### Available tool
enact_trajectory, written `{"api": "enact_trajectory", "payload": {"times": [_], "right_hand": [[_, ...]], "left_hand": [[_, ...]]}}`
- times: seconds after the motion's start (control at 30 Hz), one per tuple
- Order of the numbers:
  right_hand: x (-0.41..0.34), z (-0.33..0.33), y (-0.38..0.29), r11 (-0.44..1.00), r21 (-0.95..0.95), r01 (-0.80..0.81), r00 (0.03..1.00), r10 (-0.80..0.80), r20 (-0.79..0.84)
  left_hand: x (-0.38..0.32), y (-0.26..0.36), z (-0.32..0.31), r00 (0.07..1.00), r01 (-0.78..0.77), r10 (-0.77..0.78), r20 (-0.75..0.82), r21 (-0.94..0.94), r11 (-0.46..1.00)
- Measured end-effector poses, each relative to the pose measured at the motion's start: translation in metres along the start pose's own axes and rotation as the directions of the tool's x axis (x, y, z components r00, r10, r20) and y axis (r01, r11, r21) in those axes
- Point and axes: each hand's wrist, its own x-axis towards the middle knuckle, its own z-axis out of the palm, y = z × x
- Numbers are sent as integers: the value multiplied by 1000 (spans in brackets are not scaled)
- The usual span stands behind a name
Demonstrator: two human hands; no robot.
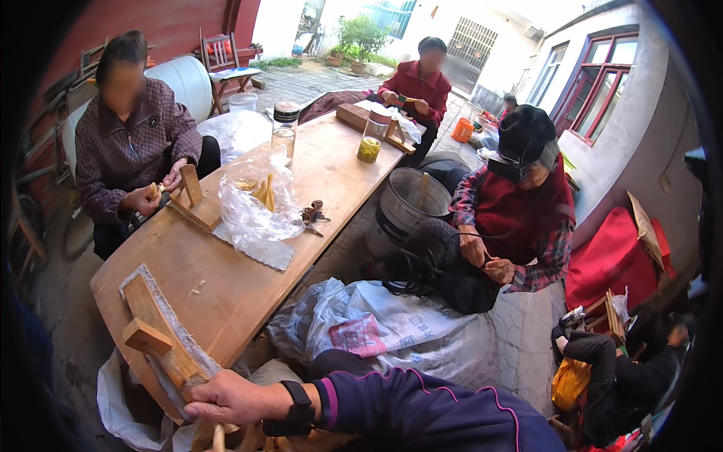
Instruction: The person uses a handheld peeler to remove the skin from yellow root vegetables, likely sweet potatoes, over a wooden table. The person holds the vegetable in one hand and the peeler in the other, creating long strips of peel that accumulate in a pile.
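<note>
My right hand [229, 398], with a black band on the wrist, reaches in from the lower right. Its fingers are curled at the near end of a wooden board [151, 305]; what they may hold is hidden. A wooden block [147, 337] sits across that board, which lies on a grey cloth pad [183, 333] at the table corner. Below the hand, a pale stick-like piece [218, 437] shows at the bottom edge, too cut off to identify. My left hand is out of view. Small pale scraps [197, 287] lie on the wooden table [237, 316].
A clear plastic bag [237, 198] of yellowish pieces, keys [314, 214] and two lidded jars [370, 138] stand on the table. One person [135, 130] sits across; another [519, 226] works at the right beside a bucket [404, 209]. White woven sacks [395, 316] lie beside the table.
</note>
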Motion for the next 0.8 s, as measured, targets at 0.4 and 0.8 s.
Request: {"api": "enact_trajectory", "payload": {"times": [0.4,0.8], "right_hand": [[-8,25,4,511,526,-680,698,234,676],[-5,28,-2,927,344,151,979,-92,-181]], "left_hand": [[0,10,-27,826,-424,560,66,728,539],[10,10,8,769,-137,89,-633,-26,990]]}}
